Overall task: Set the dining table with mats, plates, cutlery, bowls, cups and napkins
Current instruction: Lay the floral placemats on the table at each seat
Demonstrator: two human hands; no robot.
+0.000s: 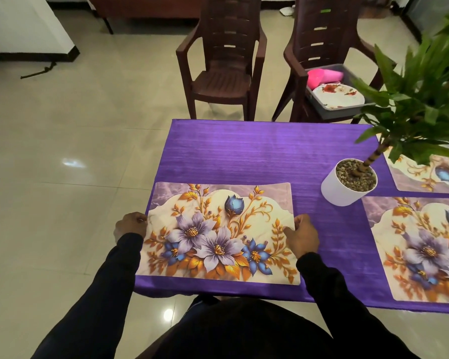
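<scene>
The bench (257, 151) wore a ribbed purple cloth from edge to edge, and it stood on a glossy floor of pale beige tiles (62, 141) that caught the ceiling lights. Three floral placemats showed in all. The nearest, a rectangular placemat printed with lilac and blue flowers and gold leaves (218, 234), lay flat between the two hands at the bench's near left corner. The left hand (130, 226) had its fingers curled at the mat's left edge, right on the bench's side; the right hand (302, 235) pinched the mat's right edge, knuckles up. Both sleeves were dark.

Out to the right of the right hand lay a second matching floral placemat (420, 250), cut off by the frame, and beyond that one a third floral placemat (425, 172), partly hidden under leaves. Between them, ahead and to the right of the right hand, stood one white round pot filled with pebbles (345, 187), carrying a green leafy plant (425, 94).

Past the far edge of the bench, two dark brown plastic armchairs faced in. The left brown chair (223, 68) had a bare seat. The right brown chair (322, 47) carried one grey plastic tub (329, 111), and in it sat a white plate with red flowers (340, 97) and something bright pink (324, 76), its shape unclear. A white wall with dark skirting (26, 29) closed the far left.
</scene>
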